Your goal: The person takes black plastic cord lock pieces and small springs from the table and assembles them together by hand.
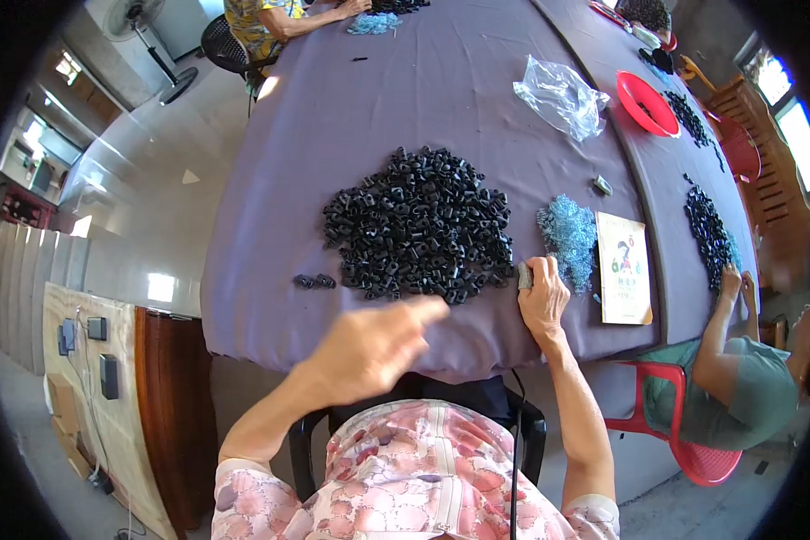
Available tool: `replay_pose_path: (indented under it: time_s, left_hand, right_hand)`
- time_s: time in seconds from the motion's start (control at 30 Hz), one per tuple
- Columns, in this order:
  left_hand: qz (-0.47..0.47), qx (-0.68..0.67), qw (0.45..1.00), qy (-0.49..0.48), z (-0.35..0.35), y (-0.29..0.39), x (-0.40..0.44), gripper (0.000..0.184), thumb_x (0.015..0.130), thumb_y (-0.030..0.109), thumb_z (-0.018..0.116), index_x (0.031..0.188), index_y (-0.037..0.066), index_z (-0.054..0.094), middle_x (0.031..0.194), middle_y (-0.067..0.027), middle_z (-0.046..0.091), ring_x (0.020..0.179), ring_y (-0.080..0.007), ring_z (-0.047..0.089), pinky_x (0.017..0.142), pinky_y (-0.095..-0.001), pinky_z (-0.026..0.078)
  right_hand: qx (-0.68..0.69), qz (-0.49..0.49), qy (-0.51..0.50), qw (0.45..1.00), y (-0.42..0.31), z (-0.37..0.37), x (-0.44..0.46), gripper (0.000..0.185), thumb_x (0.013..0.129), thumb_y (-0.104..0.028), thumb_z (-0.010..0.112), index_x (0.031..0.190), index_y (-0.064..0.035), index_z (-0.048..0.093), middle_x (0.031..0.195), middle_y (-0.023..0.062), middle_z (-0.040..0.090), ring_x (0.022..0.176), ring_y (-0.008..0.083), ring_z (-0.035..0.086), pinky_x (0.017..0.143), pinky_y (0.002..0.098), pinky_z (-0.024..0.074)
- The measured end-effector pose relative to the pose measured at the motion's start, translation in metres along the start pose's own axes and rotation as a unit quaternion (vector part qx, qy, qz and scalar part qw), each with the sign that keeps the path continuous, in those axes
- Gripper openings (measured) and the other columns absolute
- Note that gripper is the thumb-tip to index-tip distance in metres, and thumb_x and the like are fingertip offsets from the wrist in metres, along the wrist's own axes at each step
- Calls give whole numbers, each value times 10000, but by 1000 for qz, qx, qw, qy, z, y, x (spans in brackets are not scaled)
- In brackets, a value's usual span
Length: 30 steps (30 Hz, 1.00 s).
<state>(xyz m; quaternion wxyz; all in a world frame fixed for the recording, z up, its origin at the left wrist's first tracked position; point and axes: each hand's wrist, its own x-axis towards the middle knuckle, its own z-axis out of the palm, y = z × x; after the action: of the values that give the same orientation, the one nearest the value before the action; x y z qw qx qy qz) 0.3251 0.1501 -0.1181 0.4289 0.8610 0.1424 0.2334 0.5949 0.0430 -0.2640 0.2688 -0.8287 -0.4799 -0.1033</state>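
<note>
A large heap of small black plastic parts lies on the purple-grey cloth in front of me. My left hand, smeared by motion, is over the near table edge, its forefinger pointing towards the heap's lower edge. Whether it holds anything does not show. My right hand rests on the cloth between the heap and a small pile of clear bluish pieces. Its fingers are curled, with a grey wrap on one digit; anything inside them is hidden. A short row of black parts lies left of the heap.
A booklet lies right of the bluish pile, with a small pale object above it. Farther back are a clear plastic bag and a red basin. Co-workers sit at the right and far left, near other piles.
</note>
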Motion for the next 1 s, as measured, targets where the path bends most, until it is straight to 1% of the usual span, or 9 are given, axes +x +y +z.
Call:
replay_pose_path:
  time_s: [0.03, 0.07, 0.1, 0.2, 0.4, 0.53, 0.67, 0.83, 1.0]
  left_hand:
    - [-106, -26, 994, 19, -17, 2, 2, 164, 819, 60, 634, 979, 44, 606, 1131, -151, 613, 818, -156, 632, 695, -287, 506]
    - [-101, 4, 991, 87, -29, -5, 3, 121, 824, 38, 622, 943, 31, 605, 1147, -130, 601, 809, -129, 604, 662, -266, 500]
    - [-145, -18, 979, 146, -39, -16, 3, 201, 838, 32, 605, 1037, 18, 582, 1004, -87, 625, 745, -105, 579, 612, -221, 478]
    - [-124, -66, 960, 240, -56, -43, 7, 431, 864, 22, 570, 1267, -14, 421, 780, -28, 573, 695, -68, 542, 562, -196, 447]
    - [-140, -129, 967, 168, -34, -39, 19, 614, 849, 13, 584, 1383, 41, 282, 836, -47, 583, 669, -57, 540, 563, -181, 451]
    - [-93, -80, 927, 353, -68, -24, 24, 671, 849, 25, 575, 1414, 86, 219, 895, -80, 603, 599, -63, 509, 540, -177, 433]
    - [-71, -22, 861, 503, -108, -29, 2, 574, 888, 27, 526, 1383, 23, 235, 933, -104, 605, 578, -66, 486, 514, -187, 381]
    - [-124, -81, 879, 452, -82, -53, -19, 542, 883, 28, 533, 1359, 18, 276, 892, -75, 589, 577, -66, 479, 510, -186, 367]
    - [-229, -180, 911, 291, -5, -75, -26, 453, 861, 26, 552, 1283, 21, 387, 864, -46, 574, 617, -62, 504, 535, -180, 424]
  right_hand:
    - [-3, 2, -2, 1000, 1, 0, 0, 180, 734, -48, 570, 893, -105, 507, 868, 96, 502, 733, 333, 561, 591, 427, 446]
    - [-1, -2, 0, 1000, 1, 1, 0, 179, 732, -46, 568, 890, -105, 506, 869, 98, 501, 728, 335, 559, 588, 428, 446]
    - [0, -4, 2, 1000, 1, 0, 0, 178, 731, -44, 566, 886, -104, 506, 870, 99, 499, 724, 336, 558, 586, 428, 446]
    - [-1, 0, 8, 1000, -1, 0, -1, 181, 724, -43, 574, 879, -103, 503, 875, 102, 496, 722, 341, 560, 584, 431, 447]
    - [-6, 7, -9, 1000, 1, 0, -1, 213, 710, -43, 583, 893, -102, 492, 892, 107, 491, 730, 342, 563, 597, 433, 451]
    - [3, -1, -8, 1000, 3, 1, 0, 233, 698, -38, 576, 905, -99, 488, 895, 111, 490, 735, 344, 561, 596, 431, 450]
    - [10, -1, -7, 1000, 3, 0, 1, 241, 694, -40, 575, 912, -99, 490, 895, 111, 493, 742, 340, 561, 604, 431, 448]
    - [10, 7, -8, 1000, 3, 2, 0, 254, 696, -45, 578, 934, -96, 502, 890, 107, 502, 765, 331, 567, 614, 429, 447]
    - [19, 10, -15, 1000, 4, 0, -1, 264, 687, -51, 585, 935, -89, 503, 896, 112, 502, 776, 331, 565, 628, 424, 448]
